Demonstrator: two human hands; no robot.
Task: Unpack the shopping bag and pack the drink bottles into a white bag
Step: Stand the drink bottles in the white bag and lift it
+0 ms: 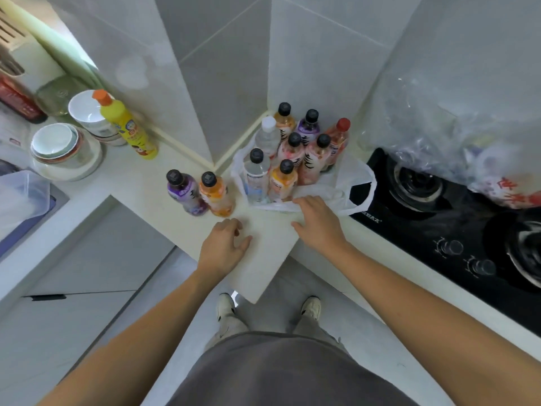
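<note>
— At the inner corner of the pale table (272,238), what stands there?

— A thin white plastic carrier bag (336,186) lies spread open against the grey tiled wall (222,83), and nine drink bottles (292,150) stand upright on it, packed close together. Most have black caps, one a white cap, one a red cap.

— And outside the bag?

— Two more bottles stand just left of it on the table, touching each other: a purple-labelled bottle with a black cap (183,191) and an orange-labelled bottle with a black cap (216,194).

— The hands?

— The right hand (317,221) lies on the near edge of the white bag, fingers curled at the plastic; whether it truly grips the film I cannot tell. The left hand (224,244) hangs released over the bare table, near the two loose bottles, fingers loosely bent and holding nothing.

— Further out?

— To the right, a black glass gas hob (439,230), with one bag handle lying over its edge, and a crumpled clear plastic bag with red print (468,136) above the hob. To the left, a yellow squeeze bottle with an orange cap (126,127) stands beside stacked white bowls (64,145).
</note>
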